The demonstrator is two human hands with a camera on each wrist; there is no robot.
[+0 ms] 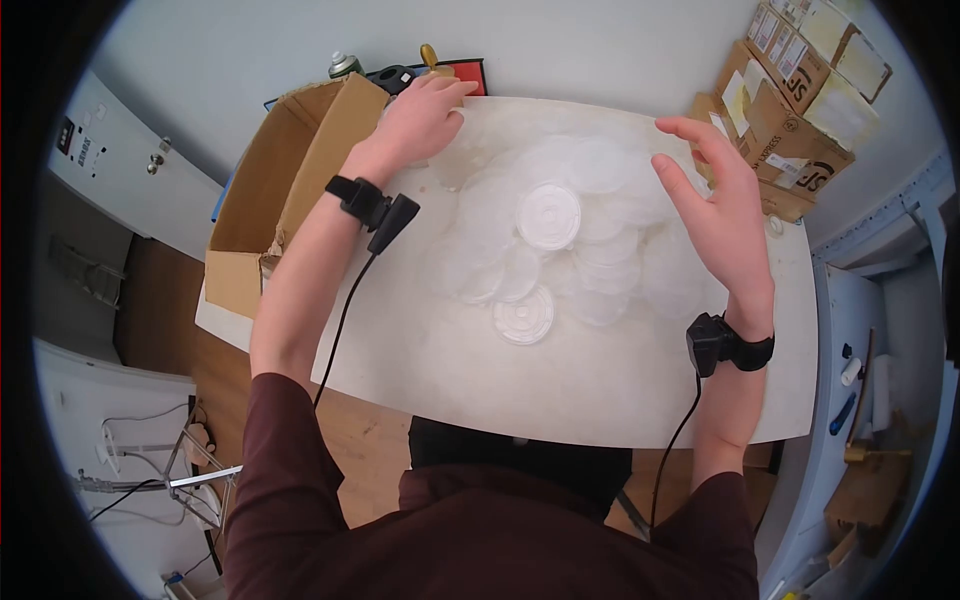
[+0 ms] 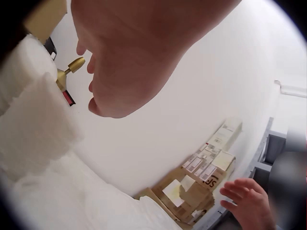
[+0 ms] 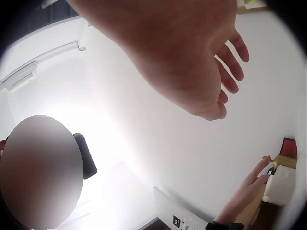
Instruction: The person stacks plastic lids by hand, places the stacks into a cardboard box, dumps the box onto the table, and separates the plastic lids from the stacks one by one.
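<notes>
Many round, whitish translucent discs, which look like plastic lids, lie in overlapping piles at the middle of the table. Two with raised rings stand out: an upper lid (image 1: 550, 216) and a lower lid (image 1: 523, 315). My left hand (image 1: 425, 118) is over the table's far left, beside a cardboard box (image 1: 330, 150), with fingers extended and nothing seen in them. Tall white stacks (image 2: 41, 124) rise near it in the left wrist view. At the right of the piles, my right hand (image 1: 722, 195) is raised with its fingers apart, holding nothing.
Taped cartons (image 1: 790, 130) are piled at the back right. Behind the left hand stand a spray can (image 1: 345, 64), a brass-coloured tool (image 1: 430, 56) and a red-and-black item (image 1: 470, 76). Cables run from both wrist cameras. A blue-grey shelf (image 1: 850, 330) flanks the table's right side.
</notes>
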